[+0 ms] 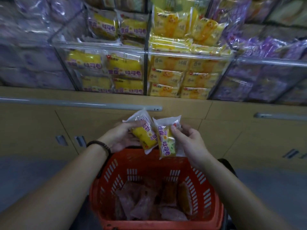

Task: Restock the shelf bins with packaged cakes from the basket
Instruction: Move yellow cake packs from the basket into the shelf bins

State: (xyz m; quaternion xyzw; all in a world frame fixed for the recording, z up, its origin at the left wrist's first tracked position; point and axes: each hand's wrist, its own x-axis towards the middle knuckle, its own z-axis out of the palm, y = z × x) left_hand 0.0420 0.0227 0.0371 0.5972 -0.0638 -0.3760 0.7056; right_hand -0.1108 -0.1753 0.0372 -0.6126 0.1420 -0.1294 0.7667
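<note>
Your left hand (119,138) gripped a yellow cake pack (143,132), its long axis slanting top-left to bottom-right. Your right hand (191,141) pinched a second pack (167,140), nearly upright and just beside the first. Both were over the red basket (208,190), below the shelf bins (103,47).

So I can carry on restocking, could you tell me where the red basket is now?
In the head view, the red basket sits bottom centre, directly below the left hand and right hand, which hold two yellow cake packets.
</note>
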